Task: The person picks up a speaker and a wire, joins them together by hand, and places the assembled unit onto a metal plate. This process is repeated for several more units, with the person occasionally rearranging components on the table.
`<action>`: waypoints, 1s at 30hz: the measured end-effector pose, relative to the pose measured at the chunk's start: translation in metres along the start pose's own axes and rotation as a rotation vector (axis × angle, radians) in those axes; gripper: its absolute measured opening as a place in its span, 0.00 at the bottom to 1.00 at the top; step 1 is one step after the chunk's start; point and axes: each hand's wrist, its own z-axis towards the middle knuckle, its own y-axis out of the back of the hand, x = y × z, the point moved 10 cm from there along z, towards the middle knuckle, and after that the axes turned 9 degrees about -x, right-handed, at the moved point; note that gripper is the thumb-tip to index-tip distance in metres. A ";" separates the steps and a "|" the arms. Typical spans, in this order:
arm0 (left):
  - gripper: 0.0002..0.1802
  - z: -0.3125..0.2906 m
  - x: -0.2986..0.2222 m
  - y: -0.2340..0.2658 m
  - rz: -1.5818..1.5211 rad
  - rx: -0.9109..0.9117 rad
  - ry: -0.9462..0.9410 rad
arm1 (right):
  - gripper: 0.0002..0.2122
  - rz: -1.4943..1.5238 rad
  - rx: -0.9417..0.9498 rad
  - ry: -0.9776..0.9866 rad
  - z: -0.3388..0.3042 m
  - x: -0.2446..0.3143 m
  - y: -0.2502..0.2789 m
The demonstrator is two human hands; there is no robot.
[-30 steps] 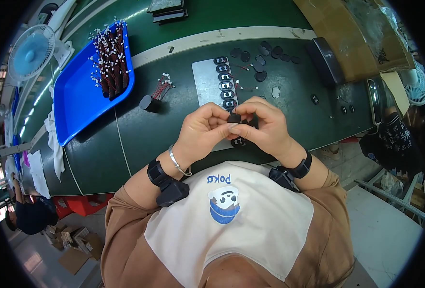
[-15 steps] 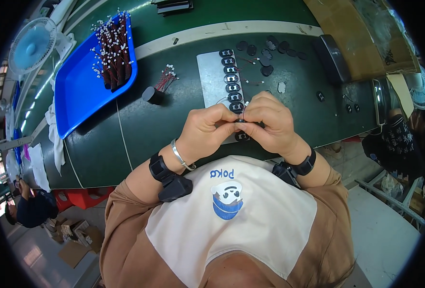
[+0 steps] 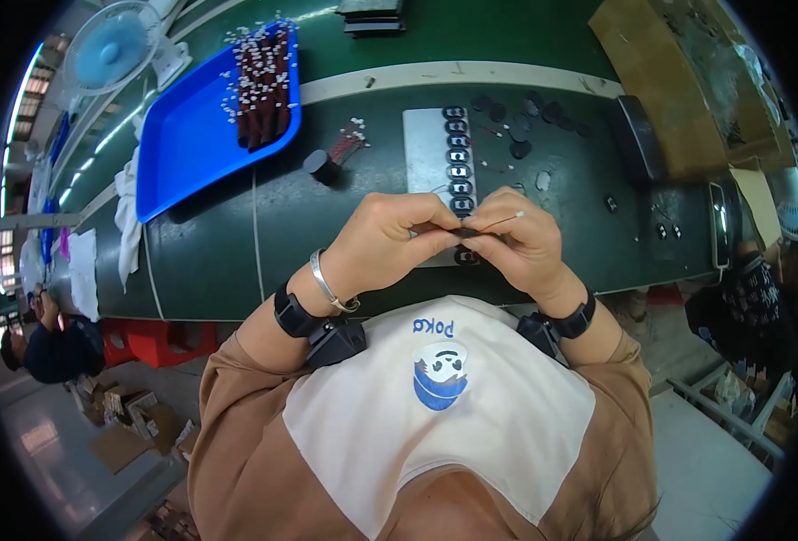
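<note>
My left hand [image 3: 397,231] and my right hand [image 3: 527,236] meet at the near end of a metal plate [image 3: 423,144]. Both pinch a small dark part [image 3: 464,232] between thumbs and fingers, which cover most of it. A thin wire with a white connector [image 3: 519,215] sticks out over my right fingers. Along the plate's right edge runs a row of small black oval parts with pale centres [image 3: 458,156]. One more black oval part [image 3: 465,257] lies just below my fingertips.
At the left, a blue tray [image 3: 178,153] holds bundles of dark red wires [image 3: 264,99]. A black round piece [image 3: 321,167] lies beside loose wires [image 3: 349,140]. Right of the plate are black oval discs [image 3: 520,149], a black box [image 3: 640,140] and a cardboard box [image 3: 629,54]. People sit on both sides.
The whole view has shifted, so the table things appear farther right and lower. My hands stay together, and the wire with its white connector now points out to the right.
</note>
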 end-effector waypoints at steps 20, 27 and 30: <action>0.09 -0.019 0.059 0.139 0.288 -0.597 0.264 | 0.03 -0.178 -0.336 -0.360 -0.048 -0.047 0.100; 0.10 0.000 0.050 0.008 0.496 -0.048 0.100 | 0.03 -0.251 -0.305 -0.323 -0.048 -0.051 0.096; 0.10 -0.001 0.053 0.004 0.504 -0.038 0.061 | 0.03 -0.277 -0.312 -0.319 -0.049 -0.048 0.099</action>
